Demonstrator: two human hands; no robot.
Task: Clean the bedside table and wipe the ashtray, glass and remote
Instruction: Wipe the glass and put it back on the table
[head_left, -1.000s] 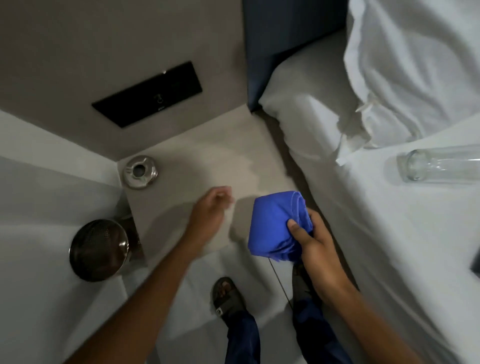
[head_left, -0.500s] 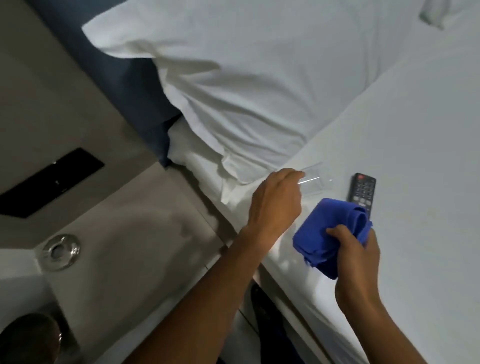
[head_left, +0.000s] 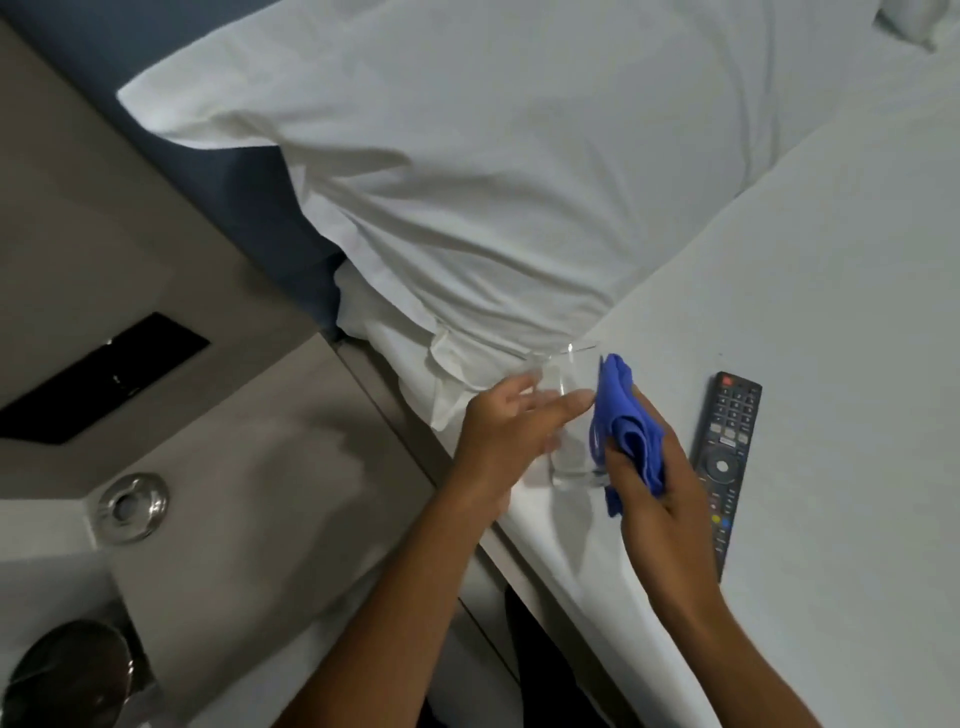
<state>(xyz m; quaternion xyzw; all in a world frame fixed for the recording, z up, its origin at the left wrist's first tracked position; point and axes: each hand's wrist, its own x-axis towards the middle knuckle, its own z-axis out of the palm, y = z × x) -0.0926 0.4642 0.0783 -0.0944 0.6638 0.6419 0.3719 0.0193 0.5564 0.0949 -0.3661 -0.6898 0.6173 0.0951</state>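
My left hand (head_left: 506, 439) grips a clear drinking glass (head_left: 569, 457), holding it upright just above the bed's edge. My right hand (head_left: 657, 491) clutches a bunched blue cloth (head_left: 626, 426) and presses it against the glass's right side. A black remote (head_left: 724, 452) lies flat on the white sheet just right of my right hand. The round metal ashtray (head_left: 132, 506) sits on the grey bedside table (head_left: 270, 493) at its far left corner.
A large white pillow (head_left: 493, 182) lies on the bed (head_left: 831, 338) beyond the glass. A black switch panel (head_left: 104, 376) is set in the wall behind the table. A round metal bin (head_left: 62, 670) stands on the floor at lower left.
My view swung from the bedside table to the bed. My left hand reached the lying glass and lifted it upright. My right hand brought the blue cloth against it.
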